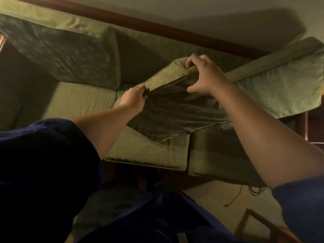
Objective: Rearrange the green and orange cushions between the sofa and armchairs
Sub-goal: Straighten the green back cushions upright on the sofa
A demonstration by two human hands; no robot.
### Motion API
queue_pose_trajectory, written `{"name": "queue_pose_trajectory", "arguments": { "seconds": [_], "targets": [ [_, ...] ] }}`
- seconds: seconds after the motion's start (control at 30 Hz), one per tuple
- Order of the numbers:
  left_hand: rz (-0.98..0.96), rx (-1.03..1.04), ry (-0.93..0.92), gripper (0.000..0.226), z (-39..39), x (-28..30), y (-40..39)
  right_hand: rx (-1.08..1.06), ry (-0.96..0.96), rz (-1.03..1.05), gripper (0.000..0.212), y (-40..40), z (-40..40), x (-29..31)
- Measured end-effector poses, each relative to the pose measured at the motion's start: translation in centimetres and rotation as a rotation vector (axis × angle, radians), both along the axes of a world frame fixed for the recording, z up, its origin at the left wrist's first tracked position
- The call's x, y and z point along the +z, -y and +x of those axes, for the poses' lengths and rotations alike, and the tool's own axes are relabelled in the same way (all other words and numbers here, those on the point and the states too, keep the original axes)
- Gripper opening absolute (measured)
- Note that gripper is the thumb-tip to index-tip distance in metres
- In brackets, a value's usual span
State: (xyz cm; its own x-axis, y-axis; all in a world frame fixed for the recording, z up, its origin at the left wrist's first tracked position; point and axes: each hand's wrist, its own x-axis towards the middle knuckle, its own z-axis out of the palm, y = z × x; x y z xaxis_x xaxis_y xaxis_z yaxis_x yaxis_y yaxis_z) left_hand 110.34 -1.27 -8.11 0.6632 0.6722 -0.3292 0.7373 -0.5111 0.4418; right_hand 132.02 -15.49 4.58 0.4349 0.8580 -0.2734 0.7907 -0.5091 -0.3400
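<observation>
A large green cushion (175,113) lies tilted over the middle of the green sofa (78,100), its lower corner resting on the seat. My left hand (133,99) pinches its left upper corner. My right hand (205,76) grips its top edge, fingers curled over the fabric. Another green back cushion (66,57) leans upright at the sofa's left end. A third green cushion (284,92) leans at the right end. No orange cushion is in view.
Two green seat cushions (152,151) meet at a gap under the held cushion. A dark wooden rail (157,27) runs along the sofa's back against the wall. A wooden frame (254,225) stands on the pale floor at the lower right, near a loose cord (235,197).
</observation>
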Motion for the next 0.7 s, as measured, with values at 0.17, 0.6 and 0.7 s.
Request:
{"name": "queue_pose_trajectory", "arguments": {
  "seconds": [0.17, 0.6, 0.7],
  "targets": [
    [0.071, -0.432, 0.137, 0.031, 0.6, 2.1, 2.5, 0.05, 0.542, -0.385, 0.125, -0.1, -3.6, -1.0],
    [0.061, -0.396, -0.024, 0.064, 1.7, -0.9, 7.9, 0.209, 0.304, -0.131, 0.038, 7.1, -1.0, -7.6],
    [0.142, -0.42, 0.04, 0.058, 3.9, 1.6, 5.3, 0.165, 0.328, -0.025, 0.034, 6.2, 1.4, -6.2]
  ]
}}
